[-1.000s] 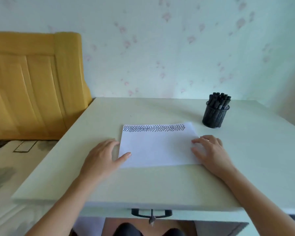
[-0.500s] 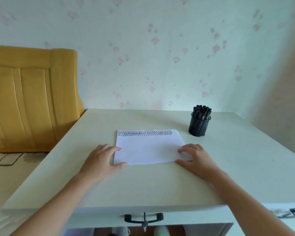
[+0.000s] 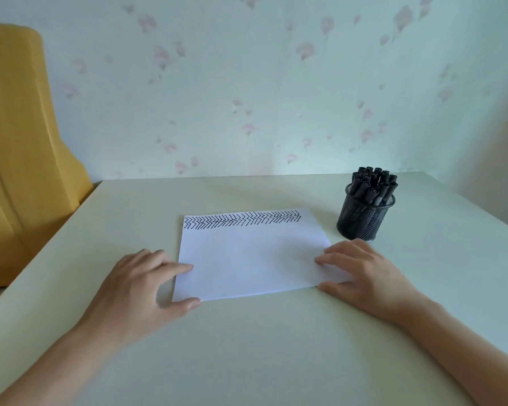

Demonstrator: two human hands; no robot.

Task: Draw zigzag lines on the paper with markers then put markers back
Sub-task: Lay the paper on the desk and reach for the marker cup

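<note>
A white sheet of paper (image 3: 252, 256) lies flat on the pale table (image 3: 247, 347), with a band of black zigzag lines along its far edge. My left hand (image 3: 138, 285) rests at the paper's left edge, fingers relaxed, fingertips and thumb touching the sheet. My right hand (image 3: 364, 273) rests on the paper's right near corner, fingers spread and relaxed. Neither hand holds a marker. A black mesh cup (image 3: 364, 221) stands just beyond my right hand, filled with several black markers (image 3: 373, 183).
A yellow padded headboard or chair back (image 3: 21, 159) stands left of the table. A pale wall with pink flower print (image 3: 261, 83) runs right behind the table's far edge.
The camera has moved closer and tipped down, so the table edge and drawer handle have left the view. Both hands stay at the paper's sides.
</note>
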